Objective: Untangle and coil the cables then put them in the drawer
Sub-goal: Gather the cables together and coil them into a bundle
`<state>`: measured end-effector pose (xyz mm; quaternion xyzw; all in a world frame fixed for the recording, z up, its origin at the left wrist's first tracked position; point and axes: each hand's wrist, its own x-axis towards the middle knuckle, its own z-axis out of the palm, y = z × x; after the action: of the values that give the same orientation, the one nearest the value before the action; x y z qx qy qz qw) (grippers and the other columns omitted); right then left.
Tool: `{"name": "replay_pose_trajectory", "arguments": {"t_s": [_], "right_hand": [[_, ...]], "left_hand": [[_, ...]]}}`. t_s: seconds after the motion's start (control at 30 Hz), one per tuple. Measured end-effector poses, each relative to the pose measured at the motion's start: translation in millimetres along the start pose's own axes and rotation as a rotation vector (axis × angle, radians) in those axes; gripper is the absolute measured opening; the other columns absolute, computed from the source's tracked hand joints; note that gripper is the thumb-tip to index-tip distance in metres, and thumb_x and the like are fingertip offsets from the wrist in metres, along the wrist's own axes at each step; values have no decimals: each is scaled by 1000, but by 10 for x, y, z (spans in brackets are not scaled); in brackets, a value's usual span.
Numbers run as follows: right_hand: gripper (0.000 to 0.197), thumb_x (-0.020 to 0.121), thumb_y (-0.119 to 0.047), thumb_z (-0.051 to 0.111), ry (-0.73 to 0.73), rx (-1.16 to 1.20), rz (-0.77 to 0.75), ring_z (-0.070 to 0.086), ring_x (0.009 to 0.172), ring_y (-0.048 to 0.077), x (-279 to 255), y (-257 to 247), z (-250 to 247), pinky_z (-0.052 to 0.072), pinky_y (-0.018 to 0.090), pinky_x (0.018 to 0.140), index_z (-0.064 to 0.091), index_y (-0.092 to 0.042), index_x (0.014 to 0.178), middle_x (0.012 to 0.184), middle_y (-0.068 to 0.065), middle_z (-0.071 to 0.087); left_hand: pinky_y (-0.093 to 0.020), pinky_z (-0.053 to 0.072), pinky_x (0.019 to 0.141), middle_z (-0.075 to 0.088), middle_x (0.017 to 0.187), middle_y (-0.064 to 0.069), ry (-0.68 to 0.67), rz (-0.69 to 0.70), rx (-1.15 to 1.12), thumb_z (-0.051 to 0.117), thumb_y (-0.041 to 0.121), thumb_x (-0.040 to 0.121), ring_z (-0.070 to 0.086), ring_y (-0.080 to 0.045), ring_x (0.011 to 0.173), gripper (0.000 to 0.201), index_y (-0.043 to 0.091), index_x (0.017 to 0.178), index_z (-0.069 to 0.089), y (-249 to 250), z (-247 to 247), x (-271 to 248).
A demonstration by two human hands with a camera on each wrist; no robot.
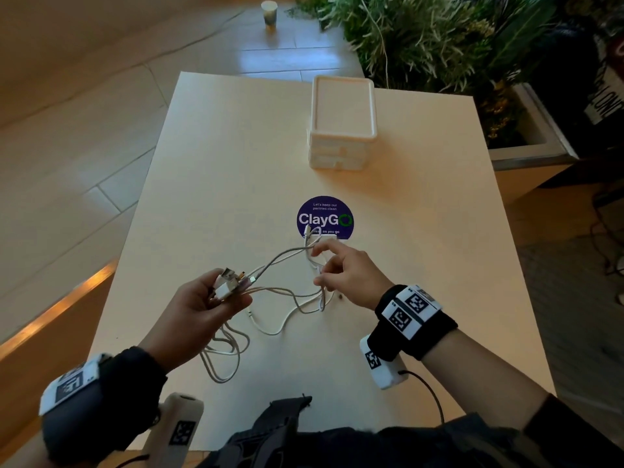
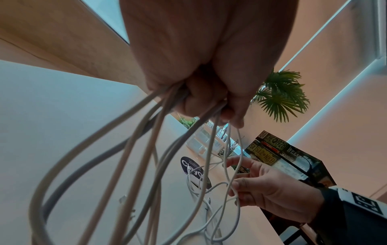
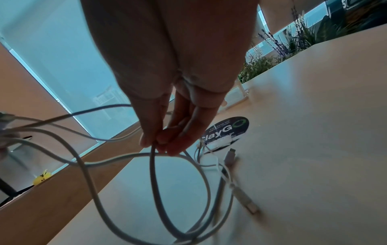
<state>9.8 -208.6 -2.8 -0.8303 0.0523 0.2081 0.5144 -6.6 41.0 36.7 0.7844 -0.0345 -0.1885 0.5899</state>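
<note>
A tangle of white and grey cables (image 1: 287, 295) hangs between my two hands over the pale table (image 1: 422, 231). My left hand (image 1: 216, 298) grips a bunch of plug ends (image 1: 229, 282) and cable strands (image 2: 159, 126), with loops drooping onto the table below it. My right hand (image 1: 341, 275) pinches one white strand (image 3: 153, 165) between thumb and fingertips, index finger stretched forward. Loose connectors (image 3: 230, 155) lie by the round sticker. The small white drawer unit (image 1: 341, 126) stands at the far side, its drawers shut.
A round purple "ClayGO" sticker (image 1: 326, 216) sits mid-table, just beyond the right hand. A planter with green plants (image 1: 456, 45) borders the table's far right. A paper cup (image 1: 269, 13) stands on the floor beyond. A wooden ledge runs along the left.
</note>
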Motion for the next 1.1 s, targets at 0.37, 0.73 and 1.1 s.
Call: {"name": "replay_pose_trajectory", "arguments": {"t_s": [0.37, 0.73, 1.1], "right_hand": [[46, 78, -7, 69, 30, 13, -51, 60, 61, 10, 114, -38, 46, 49, 24, 68, 46, -32, 110, 71, 9, 68], [19, 78, -4, 69, -49, 65, -125, 58, 66, 13, 42, -20, 156, 52, 38, 75, 63, -16, 92, 72, 4, 64], [25, 83, 4, 50, 108, 752, 243, 52, 63, 13, 6, -192, 214, 47, 24, 61, 62, -11, 99, 74, 6, 60]], "left_hand": [[-10, 38, 55, 59, 59, 18, -5, 1, 23, 67, 0, 81, 45, 2, 54, 10, 5, 89, 66, -35, -75, 27], [-18, 41, 62, 58, 69, 4, -44, 46, 89, 71, 8, 80, 48, -5, 63, 8, 6, 87, 66, -101, -85, 78], [-15, 39, 55, 59, 62, 17, -179, 87, 256, 73, 16, 81, 44, 4, 53, 18, 27, 80, 58, -318, 201, -143]]}}
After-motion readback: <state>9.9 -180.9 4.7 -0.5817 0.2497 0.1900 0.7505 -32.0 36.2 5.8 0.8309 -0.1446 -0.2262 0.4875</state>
